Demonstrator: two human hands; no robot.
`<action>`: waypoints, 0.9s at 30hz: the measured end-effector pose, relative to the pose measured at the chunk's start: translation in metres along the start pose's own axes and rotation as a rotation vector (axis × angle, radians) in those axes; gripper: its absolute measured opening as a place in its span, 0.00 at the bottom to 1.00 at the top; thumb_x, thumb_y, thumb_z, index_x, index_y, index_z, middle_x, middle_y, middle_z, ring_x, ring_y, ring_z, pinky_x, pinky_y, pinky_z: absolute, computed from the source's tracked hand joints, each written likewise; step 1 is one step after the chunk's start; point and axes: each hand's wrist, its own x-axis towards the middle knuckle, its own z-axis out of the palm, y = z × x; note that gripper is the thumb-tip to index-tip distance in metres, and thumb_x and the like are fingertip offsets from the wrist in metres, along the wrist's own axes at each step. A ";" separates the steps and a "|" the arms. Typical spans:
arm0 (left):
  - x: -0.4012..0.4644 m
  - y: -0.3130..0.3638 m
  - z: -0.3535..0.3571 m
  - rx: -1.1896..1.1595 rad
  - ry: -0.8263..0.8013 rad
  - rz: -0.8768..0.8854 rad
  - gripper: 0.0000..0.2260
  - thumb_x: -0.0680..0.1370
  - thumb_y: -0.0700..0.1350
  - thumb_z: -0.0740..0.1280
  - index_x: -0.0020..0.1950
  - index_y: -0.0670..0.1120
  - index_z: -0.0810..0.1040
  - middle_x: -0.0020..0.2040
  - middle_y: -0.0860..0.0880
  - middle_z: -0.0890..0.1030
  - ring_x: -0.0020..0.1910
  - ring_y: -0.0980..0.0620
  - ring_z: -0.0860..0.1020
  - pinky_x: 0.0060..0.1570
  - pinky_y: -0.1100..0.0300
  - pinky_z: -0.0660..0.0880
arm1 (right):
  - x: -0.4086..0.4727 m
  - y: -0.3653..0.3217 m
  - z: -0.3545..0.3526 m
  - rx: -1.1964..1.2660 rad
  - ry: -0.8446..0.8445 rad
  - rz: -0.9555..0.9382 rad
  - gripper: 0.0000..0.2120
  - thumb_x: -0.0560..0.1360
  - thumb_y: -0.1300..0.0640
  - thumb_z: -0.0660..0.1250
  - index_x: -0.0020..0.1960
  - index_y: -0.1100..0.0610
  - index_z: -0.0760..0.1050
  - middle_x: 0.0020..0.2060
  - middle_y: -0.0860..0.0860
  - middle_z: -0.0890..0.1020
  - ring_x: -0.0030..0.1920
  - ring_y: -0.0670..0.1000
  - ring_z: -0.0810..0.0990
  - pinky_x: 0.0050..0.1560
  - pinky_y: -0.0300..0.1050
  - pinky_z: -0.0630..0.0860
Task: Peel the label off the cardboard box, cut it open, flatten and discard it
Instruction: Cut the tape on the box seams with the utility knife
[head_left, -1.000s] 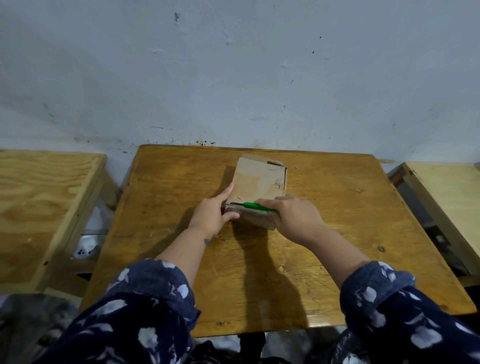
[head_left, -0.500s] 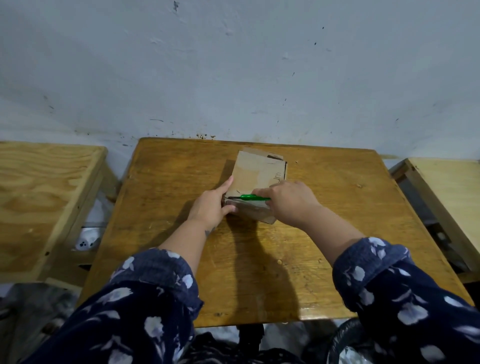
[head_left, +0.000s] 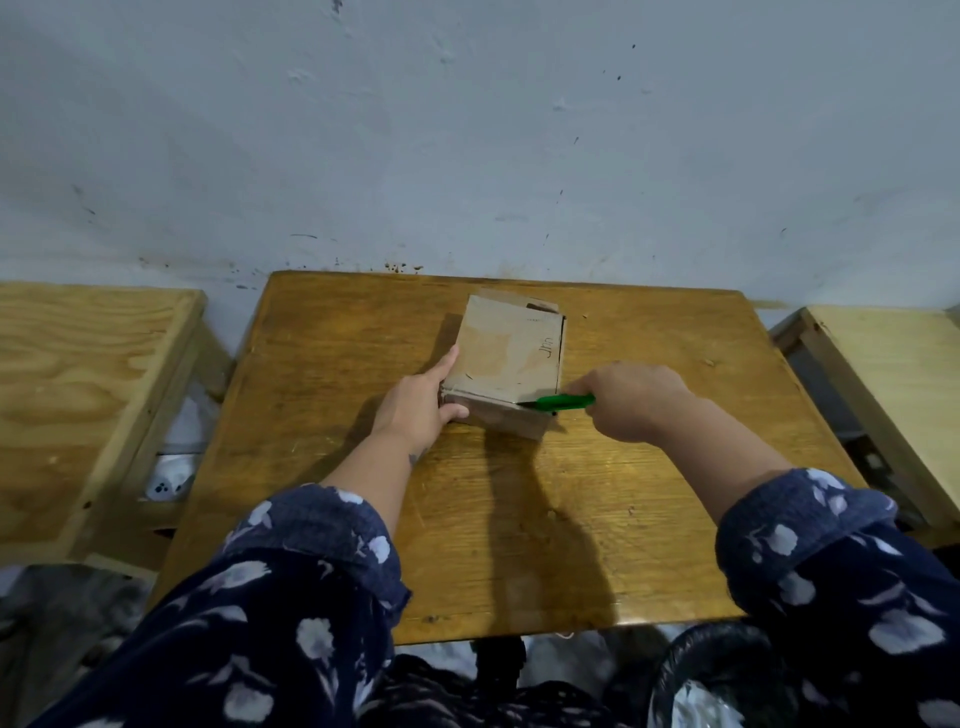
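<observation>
Steadying cardboard box (head_left: 511, 353), left grip (head_left: 421, 405) spread, right grip (head_left: 634, 400) clasping green cutter (head_left: 563, 401) at edge

Scuffed pale wall (head_left: 467, 130), varnished wooden table (head_left: 649, 519), left plywood table (head_left: 78, 389) and right plywood table (head_left: 893, 374) beside it.

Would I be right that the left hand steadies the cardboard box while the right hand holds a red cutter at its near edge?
Not quite: in the head view the cutter is green, not red. Otherwise yes: left hand steadies the cardboard box, right hand holds the cutter.
</observation>
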 end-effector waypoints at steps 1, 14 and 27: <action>0.000 0.000 0.000 0.005 0.005 0.001 0.37 0.75 0.49 0.70 0.77 0.62 0.52 0.68 0.45 0.74 0.65 0.44 0.73 0.64 0.48 0.72 | -0.002 0.004 0.000 -0.008 -0.009 0.012 0.23 0.78 0.58 0.56 0.69 0.39 0.67 0.47 0.47 0.78 0.43 0.49 0.76 0.35 0.42 0.70; -0.001 0.005 -0.003 0.086 -0.040 0.014 0.37 0.77 0.53 0.67 0.78 0.61 0.47 0.68 0.46 0.75 0.59 0.46 0.76 0.53 0.52 0.77 | -0.019 0.060 0.010 0.699 -0.016 0.178 0.16 0.79 0.51 0.61 0.67 0.47 0.72 0.38 0.49 0.83 0.34 0.47 0.74 0.34 0.40 0.71; 0.031 0.059 0.017 0.335 0.043 0.118 0.36 0.76 0.70 0.52 0.79 0.53 0.51 0.79 0.50 0.39 0.78 0.46 0.40 0.73 0.37 0.42 | 0.013 0.095 0.038 1.398 0.328 0.598 0.26 0.73 0.62 0.70 0.68 0.55 0.64 0.52 0.55 0.78 0.45 0.53 0.78 0.46 0.49 0.72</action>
